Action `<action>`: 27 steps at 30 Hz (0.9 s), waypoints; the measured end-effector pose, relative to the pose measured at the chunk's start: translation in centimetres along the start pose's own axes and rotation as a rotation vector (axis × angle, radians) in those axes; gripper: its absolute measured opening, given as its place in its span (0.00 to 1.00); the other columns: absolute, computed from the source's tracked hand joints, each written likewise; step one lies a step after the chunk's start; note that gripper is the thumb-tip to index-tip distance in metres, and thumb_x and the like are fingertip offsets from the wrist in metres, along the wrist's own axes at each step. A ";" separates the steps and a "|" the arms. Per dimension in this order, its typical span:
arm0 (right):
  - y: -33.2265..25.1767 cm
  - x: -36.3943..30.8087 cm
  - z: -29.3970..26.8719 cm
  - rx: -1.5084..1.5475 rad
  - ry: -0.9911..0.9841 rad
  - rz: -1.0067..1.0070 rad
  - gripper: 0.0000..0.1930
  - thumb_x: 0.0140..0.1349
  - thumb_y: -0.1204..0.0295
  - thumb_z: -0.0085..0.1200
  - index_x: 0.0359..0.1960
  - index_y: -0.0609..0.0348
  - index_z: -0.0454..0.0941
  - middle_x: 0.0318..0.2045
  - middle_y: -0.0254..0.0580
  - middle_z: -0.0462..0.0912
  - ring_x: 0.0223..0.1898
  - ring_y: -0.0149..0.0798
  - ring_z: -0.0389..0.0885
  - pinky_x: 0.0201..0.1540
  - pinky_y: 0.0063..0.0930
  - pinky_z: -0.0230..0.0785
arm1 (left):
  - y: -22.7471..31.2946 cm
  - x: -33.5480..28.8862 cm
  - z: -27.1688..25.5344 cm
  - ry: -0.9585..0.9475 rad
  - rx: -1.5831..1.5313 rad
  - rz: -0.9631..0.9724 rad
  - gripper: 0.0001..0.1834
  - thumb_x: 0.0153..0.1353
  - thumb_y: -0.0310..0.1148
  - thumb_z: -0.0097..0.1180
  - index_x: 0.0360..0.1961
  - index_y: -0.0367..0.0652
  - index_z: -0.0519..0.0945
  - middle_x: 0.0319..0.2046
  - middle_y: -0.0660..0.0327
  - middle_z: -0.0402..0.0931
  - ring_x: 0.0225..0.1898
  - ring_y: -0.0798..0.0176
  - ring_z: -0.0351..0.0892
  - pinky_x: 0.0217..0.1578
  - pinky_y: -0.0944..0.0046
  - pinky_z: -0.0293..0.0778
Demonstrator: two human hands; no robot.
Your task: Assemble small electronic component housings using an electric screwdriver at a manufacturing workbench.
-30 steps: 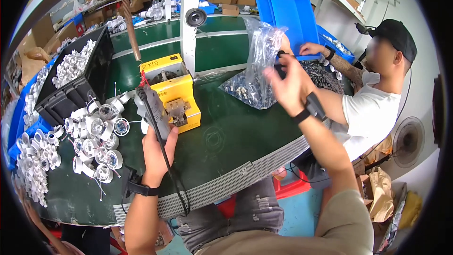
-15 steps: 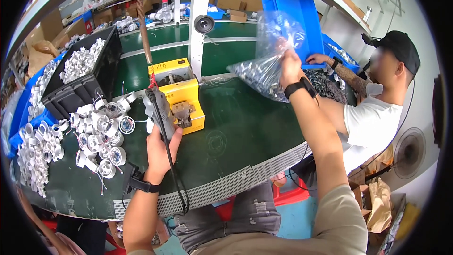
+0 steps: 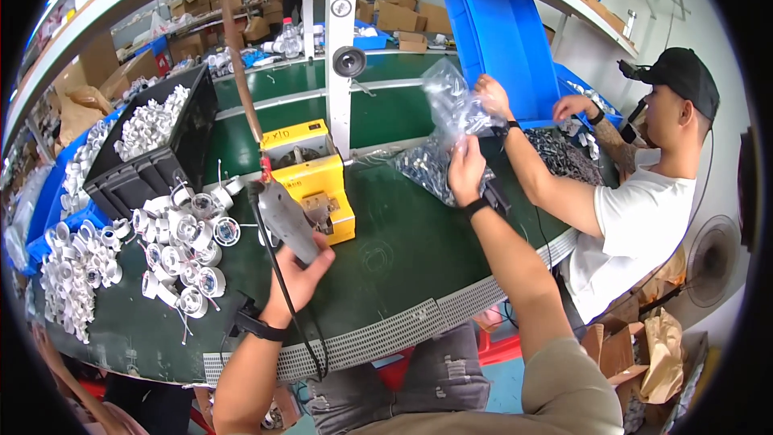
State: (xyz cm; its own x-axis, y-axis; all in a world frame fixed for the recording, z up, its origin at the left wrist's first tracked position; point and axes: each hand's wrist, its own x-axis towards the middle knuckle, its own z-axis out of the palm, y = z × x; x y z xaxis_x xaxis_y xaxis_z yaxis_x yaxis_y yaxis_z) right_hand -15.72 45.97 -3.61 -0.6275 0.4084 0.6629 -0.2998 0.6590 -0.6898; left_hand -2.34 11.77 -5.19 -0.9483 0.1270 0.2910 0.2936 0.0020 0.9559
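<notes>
The left hand (image 3: 299, 274) had its fingers clamped on the driver (image 3: 286, 221), best kept steady, while the right hand (image 3: 465, 169) fingers pinched the bag (image 3: 451, 125) just beyond them.

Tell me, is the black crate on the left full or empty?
Partly full: the black crate holds a heap of white parts toward its back, while its near compartments look empty.

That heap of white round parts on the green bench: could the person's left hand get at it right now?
Probably not at once. The left hand is wrapped around a grey power screwdriver. The white round parts lie close to its left with nothing between, so the hand would first have to free itself.
</notes>
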 end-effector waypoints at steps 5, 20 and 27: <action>-7.4 -3.7 0.5 -0.064 0.289 -0.537 0.22 0.53 0.73 0.58 0.50 0.65 0.68 0.51 0.54 0.71 0.53 0.52 0.69 0.56 0.42 0.61 | -0.5 -0.7 0.4 -0.142 -0.122 -0.120 0.12 0.56 0.27 0.62 0.41 0.39 0.77 0.32 0.66 0.76 0.35 0.72 0.74 0.38 0.70 0.71; -18.9 -13.9 1.1 0.987 -1.215 -0.010 0.34 0.54 0.51 0.61 0.54 0.63 0.66 0.33 0.38 0.77 0.34 0.31 0.74 0.40 0.26 0.67 | 1.4 -1.8 -0.1 -0.635 -0.419 -0.464 0.20 0.45 0.31 0.71 0.40 0.37 0.79 0.27 0.61 0.77 0.31 0.65 0.77 0.35 0.67 0.72; -17.7 -13.2 0.9 1.257 -1.457 0.166 0.28 0.59 0.47 0.52 0.46 0.61 0.69 0.29 0.34 0.76 0.30 0.27 0.72 0.35 0.23 0.66 | 1.9 -1.7 -0.3 -0.621 -0.393 -0.521 0.19 0.42 0.28 0.72 0.37 0.36 0.81 0.31 0.58 0.80 0.38 0.63 0.79 0.40 0.66 0.75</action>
State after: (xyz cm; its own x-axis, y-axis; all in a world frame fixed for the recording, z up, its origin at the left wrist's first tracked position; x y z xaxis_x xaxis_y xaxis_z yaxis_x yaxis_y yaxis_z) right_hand -2.75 28.31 -0.43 -0.5246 -0.7883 0.3215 -0.0324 -0.3589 -0.9328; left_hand -0.17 11.27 -3.87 -0.6797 0.7184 -0.1477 -0.3256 -0.1152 0.9385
